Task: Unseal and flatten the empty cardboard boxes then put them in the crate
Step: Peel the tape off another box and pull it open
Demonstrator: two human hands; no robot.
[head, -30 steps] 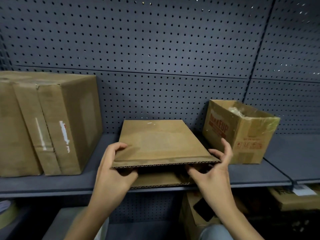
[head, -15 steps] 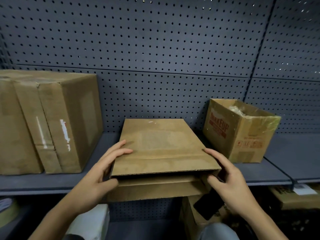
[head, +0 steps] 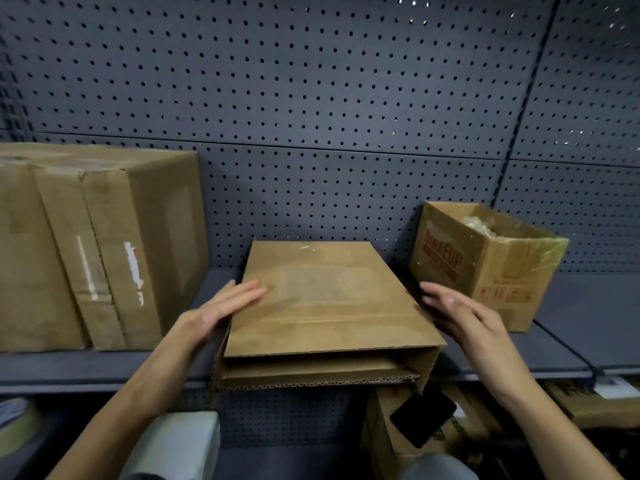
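Both hands have slid off the front edge, grip released: left hand (head: 221,308) flat on the collapsed box (head: 322,306), right hand (head: 464,313) open alongside. Box nearly flattened, just left of the printed box (head: 485,268). Crate unseen, stowing remains.

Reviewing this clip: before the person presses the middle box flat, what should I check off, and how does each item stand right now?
1. Near end of the brown corrugated cardboard box unsealed: ok, it gapes open toward the camera.
2. Box fully flat: not ok, a gap shows between the top and bottom panels.
3. Left hand placed: ok, straight fingers lie on the top panel's left edge.
4. Right hand in contact: cannot tell, straight fingers sit at the right edge.
5. Support: ok, the box rests on the grey metal shelf, its near end overhanging.
6. Crate ready: cannot tell, none in view.
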